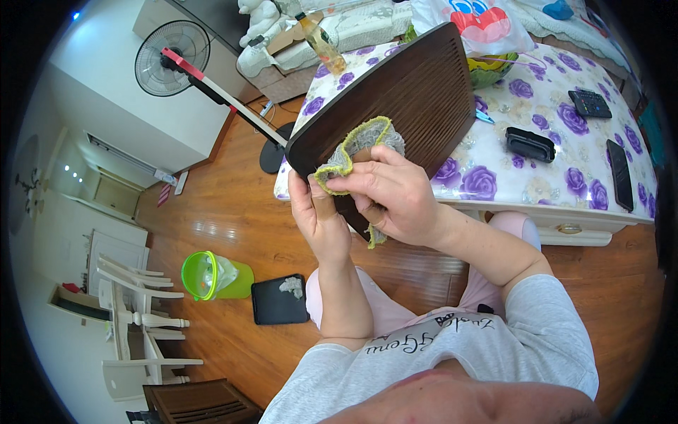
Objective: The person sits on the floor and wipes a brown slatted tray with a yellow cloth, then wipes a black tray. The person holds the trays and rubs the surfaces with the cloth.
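A dark brown slatted wooden tray (pixel 418 100) stands tilted up over the near left end of the table. My left hand (pixel 321 228) grips its lower edge close to the left corner, with the thumb against the cloth. In my right hand (pixel 400 196) is a crumpled grey cloth with yellow-green edging (pixel 365 138), bunched against the tray's face. Another bit of that cloth hangs below the right hand. Some fingertips of both hands are hidden by the cloth and tray.
The flowered tabletop (pixel 535 185) bears a bottle (pixel 323 45), a green bowl (pixel 484 77), a plastic bag (pixel 476 26), a black case (pixel 529 144), a remote control (pixel 589 104) and a phone (pixel 619 175). On the floor are a fan (pixel 175 58), a green bin (pixel 233 278) and a black tray (pixel 278 310).
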The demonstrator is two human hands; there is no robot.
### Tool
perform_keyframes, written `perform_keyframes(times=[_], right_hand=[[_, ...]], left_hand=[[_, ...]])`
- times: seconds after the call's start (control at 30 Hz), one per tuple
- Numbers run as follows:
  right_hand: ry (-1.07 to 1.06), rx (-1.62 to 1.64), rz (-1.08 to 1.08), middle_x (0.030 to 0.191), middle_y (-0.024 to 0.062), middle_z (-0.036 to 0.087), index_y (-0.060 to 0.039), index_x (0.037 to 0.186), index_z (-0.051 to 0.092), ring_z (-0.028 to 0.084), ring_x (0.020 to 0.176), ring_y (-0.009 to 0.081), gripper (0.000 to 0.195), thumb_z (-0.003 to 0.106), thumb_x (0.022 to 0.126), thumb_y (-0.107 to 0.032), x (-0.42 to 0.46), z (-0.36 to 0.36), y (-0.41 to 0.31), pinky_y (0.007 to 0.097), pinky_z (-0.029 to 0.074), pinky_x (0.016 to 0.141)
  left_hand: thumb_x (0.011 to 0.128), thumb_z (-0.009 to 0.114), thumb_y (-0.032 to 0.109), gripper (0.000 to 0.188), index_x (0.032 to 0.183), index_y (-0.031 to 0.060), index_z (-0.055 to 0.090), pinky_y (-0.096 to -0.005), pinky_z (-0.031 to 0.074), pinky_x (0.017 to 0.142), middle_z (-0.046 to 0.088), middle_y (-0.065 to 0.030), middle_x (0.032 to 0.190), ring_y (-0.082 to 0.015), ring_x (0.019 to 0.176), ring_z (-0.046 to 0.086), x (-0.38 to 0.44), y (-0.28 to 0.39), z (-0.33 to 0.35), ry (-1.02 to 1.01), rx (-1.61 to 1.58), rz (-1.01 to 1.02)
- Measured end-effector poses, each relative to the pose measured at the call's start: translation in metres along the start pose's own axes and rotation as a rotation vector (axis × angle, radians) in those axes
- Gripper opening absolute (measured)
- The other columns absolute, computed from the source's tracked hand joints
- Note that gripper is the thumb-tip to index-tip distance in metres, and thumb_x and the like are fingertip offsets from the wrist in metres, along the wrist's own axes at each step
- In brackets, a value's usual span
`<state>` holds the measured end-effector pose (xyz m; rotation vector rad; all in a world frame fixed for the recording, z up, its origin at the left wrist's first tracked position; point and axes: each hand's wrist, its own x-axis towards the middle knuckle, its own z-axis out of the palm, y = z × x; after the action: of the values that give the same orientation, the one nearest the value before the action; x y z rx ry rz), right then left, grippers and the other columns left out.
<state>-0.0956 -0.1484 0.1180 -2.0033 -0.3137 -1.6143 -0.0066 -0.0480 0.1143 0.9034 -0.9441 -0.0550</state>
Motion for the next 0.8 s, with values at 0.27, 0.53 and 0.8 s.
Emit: perform_keyframes(times=[0.27, 0.53, 0.8], right_hand=[[0.016, -0.112, -0.035, 0.087, 0.0067, 0.068, -0.0093, 0.095, 0.068, 0.064, 0.081, 0.0273, 0.025, 0.065, 0.073, 0.001, 0.005, -0.009, 0.024, 0.0364, 0.053, 0.074], [0.004, -0.082, -0.012, 0.087, 0.007, 0.068, -0.0063, 0.092, 0.067, 0.063, 0.08, 0.0271, 0.02, 0.064, 0.075, 0.005, 0.01, -0.02, 0.031, 0.0377, 0.049, 0.08], [0.003, -0.08, -0.064, 0.089, 0.0036, 0.068, -0.01, 0.088, 0.07, 0.063, 0.083, 0.0248, 0.026, 0.07, 0.064, 0.002, 0.003, -0.008, 0.021, 0.0329, 0.056, 0.068]], left_hand=[[0.103, 0.053, 0.021, 0.035, 0.131, 0.0006, 0.05, -0.0313, 0.051, 0.093, 0.062, -0.0089, 0.12, -0.0156, 0.106, 0.061, 0.003, 0.002, 0.005, 0.056, -0.006, -0.068], [0.102, 0.053, 0.021, 0.033, 0.129, 0.0014, 0.05, -0.0319, 0.051, 0.092, 0.062, -0.009, 0.12, -0.0157, 0.105, 0.062, 0.003, -0.001, 0.001, 0.063, -0.015, -0.081], [0.103, 0.052, 0.018, 0.033, 0.131, 0.0006, 0.05, -0.0326, 0.052, 0.092, 0.062, -0.0106, 0.122, -0.0173, 0.106, 0.062, 0.003, 0.002, 0.002, 0.047, -0.004, -0.06]])
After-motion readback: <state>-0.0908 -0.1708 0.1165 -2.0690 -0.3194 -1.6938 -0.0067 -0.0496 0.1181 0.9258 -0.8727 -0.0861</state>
